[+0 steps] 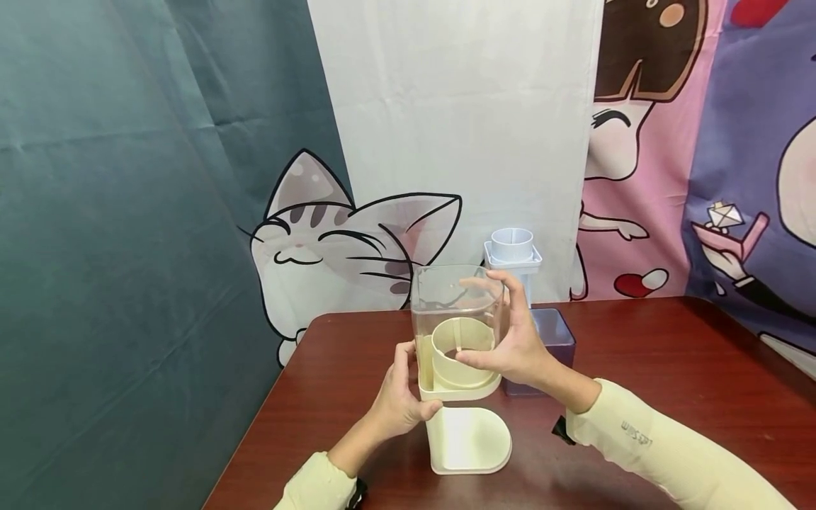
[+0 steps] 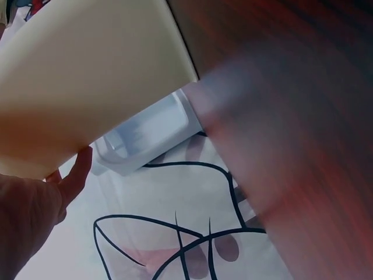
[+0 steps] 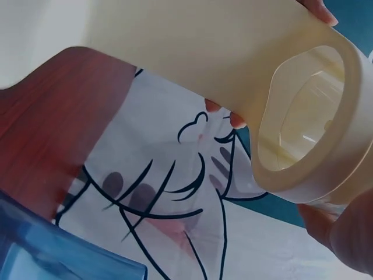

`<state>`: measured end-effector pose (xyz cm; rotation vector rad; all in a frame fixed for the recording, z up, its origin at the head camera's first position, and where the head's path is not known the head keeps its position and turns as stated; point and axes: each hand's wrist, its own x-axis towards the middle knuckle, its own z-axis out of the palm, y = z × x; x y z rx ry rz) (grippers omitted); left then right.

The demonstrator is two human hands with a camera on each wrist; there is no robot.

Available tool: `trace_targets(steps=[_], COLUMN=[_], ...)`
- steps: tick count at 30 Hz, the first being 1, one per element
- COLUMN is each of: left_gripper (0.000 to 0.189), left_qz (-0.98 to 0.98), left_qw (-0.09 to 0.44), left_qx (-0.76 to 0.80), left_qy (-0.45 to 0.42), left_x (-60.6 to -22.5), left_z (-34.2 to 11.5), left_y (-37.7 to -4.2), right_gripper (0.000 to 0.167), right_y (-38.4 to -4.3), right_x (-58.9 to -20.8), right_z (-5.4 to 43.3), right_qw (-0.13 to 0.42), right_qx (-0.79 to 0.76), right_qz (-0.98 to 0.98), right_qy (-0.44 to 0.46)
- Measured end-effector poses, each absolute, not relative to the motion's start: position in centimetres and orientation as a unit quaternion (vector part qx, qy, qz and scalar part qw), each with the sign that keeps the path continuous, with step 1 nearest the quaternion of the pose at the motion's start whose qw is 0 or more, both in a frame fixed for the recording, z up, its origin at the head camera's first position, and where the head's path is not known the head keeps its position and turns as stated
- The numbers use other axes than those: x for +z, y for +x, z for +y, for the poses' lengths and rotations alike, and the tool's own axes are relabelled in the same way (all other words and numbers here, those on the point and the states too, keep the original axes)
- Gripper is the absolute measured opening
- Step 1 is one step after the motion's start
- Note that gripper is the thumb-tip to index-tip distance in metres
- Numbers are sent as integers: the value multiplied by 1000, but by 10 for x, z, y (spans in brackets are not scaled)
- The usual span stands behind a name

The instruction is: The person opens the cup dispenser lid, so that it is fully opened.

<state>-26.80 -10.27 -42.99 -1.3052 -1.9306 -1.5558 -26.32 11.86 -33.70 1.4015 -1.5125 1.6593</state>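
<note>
Your head camera looks forward and down across the reddish-brown wooden table (image 1: 331,404), well back from your left hand (image 1: 400,399) and right hand (image 1: 515,346); your left-wrist camera faces a broad panel (image 2: 99,76) of the cream stand (image 1: 474,440) from close by; your right-wrist camera looks, also close up, at that stand's round collar (image 3: 351,137); both wrist views share the printed cat (image 1: 315,273) with the head view, but show it nearly upside down.

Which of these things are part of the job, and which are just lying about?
Apparently in use:
Cream stand, gripped by the left hand
Clear container, gripped by the right hand

Apparently just there:
Blue box on the table
Pale blue piece near it
Cartoon backdrop
</note>
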Motion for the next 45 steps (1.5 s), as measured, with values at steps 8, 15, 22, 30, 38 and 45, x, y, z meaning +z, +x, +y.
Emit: trace_targets(steps=[8,15,22,30,38,45], left_gripper=[86,87,88,86,87,86], left_qz=[-683,-683,-692,-677,-676,-676], left_qw=[166,177,167,161,167,158], left_qx=[-556,-544,-543,-568,-571,-573], left_qy=[-444,-454,-445,-440,-435,-436], left_x=[-432,-431,-428,-433,-434,-434], left_z=[-103,-102,-103,-99,-100,-100], left_y=[-268,-271,-273,-268,-267,-266], right_gripper=[105,101,99,98,95,95], right_y=[-261,-261,-265,-265,-261,-261], right_x=[-336,-335,-331,-333,-336,-336], right_z=[125,121,118,125,125,120], right_qw=[195,218,249,266,227,264], right_qx=[645,652,636,602,649,639], right_qz=[-592,-547,-514,-589,-580,-537], right_qy=[443,479,519,469,436,483])
